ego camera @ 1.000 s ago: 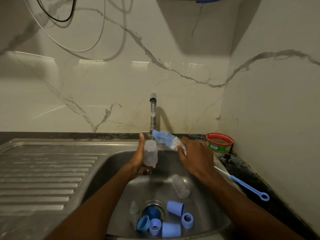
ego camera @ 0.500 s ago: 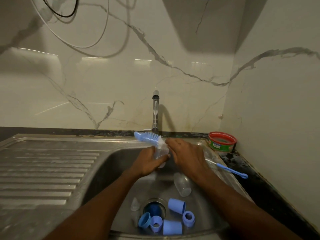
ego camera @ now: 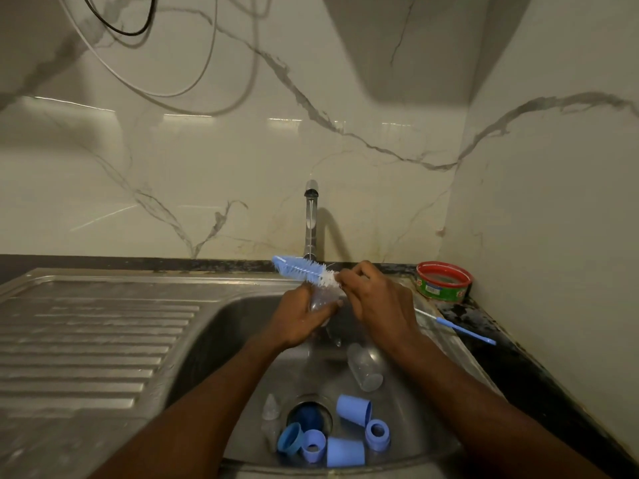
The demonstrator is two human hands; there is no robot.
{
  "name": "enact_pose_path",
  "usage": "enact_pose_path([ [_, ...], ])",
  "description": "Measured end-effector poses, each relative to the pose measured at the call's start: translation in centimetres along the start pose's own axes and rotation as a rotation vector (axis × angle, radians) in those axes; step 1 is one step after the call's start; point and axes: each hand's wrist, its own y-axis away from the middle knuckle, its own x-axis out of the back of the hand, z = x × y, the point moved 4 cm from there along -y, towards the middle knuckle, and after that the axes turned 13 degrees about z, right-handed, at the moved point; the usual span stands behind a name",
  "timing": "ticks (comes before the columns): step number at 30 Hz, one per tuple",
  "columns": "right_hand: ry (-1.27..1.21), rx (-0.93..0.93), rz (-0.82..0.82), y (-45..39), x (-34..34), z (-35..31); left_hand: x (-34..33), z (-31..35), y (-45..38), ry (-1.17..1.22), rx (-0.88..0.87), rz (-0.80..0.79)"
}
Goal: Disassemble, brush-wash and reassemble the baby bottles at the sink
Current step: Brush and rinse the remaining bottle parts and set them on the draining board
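1. Left hand [ego camera: 301, 321] wraps a clear bottle body [ego camera: 321, 302], held over the sink basin [ego camera: 221, 340] below the tap [ego camera: 311, 216]. Probably kept there so run-off falls into the basin.
2. Right hand [ego camera: 377, 302] is closed around the bottle brush [ego camera: 304, 270] just behind the bristles. The blue-and-white head lies crosswise above the bottle mouth, not inside it. Likely a choked-up grip for control when aiming into the narrow opening.
3. A thin stream appears to run from the tap; hard to confirm.
4. A second clear bottle [ego camera: 364, 371] lies on its side, basin right, near the drain [ego camera: 309, 414].
5. Blue caps and rings [ego camera: 345, 451] cluster at the near edge, around the drain; clear teats [ego camera: 269, 407] just left. Loose parts partly cover the drain.
6. Small blue brush [ego camera: 460, 328] lies on the right counter; red-rimmed tub [ego camera: 443, 281] far right.
7. Ribbed drainboard [ego camera: 93, 340] to the left.
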Motion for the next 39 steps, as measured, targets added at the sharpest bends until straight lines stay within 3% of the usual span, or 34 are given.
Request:
enact_pose_path([
  [5,-0.028,-0.065,-0.053,0.4,0.4,2.2,2.3,-0.9,-0.5,-0.007,0.118,0.201],
  [11,0.038,-0.074,-0.165,0.1,-0.8,0.7,-1.0,0.9,1.3,-0.243,-0.136,-0.224],
  [17,0.074,-0.129,-0.032,0.4,0.5,2.2,0.2,-2.6,-0.8,-0.295,0.099,0.055],
  [20,0.008,-0.089,-0.065,0.6,0.5,1.4,1.6,-3.4,-0.9,-0.296,0.148,0.161],
  [25,-0.036,-0.083,-0.11,0.0,-0.7,-0.2,-0.3,-1.0,-0.3,-0.254,-0.046,-0.027],
  [30,0.02,-0.093,-0.101,-0.1,-0.4,0.0,1.0,-2.0,-1.5,-0.238,0.039,0.193],
  [33,0.033,-0.071,-0.107,0.4,-0.3,0.1,1.6,-3.3,-1.3,-0.263,0.077,0.17],
  [39,0.024,-0.106,-0.056,-0.3,0.0,-0.8,0.2,-0.2,-1.0,-0.346,-0.14,0.115],
])
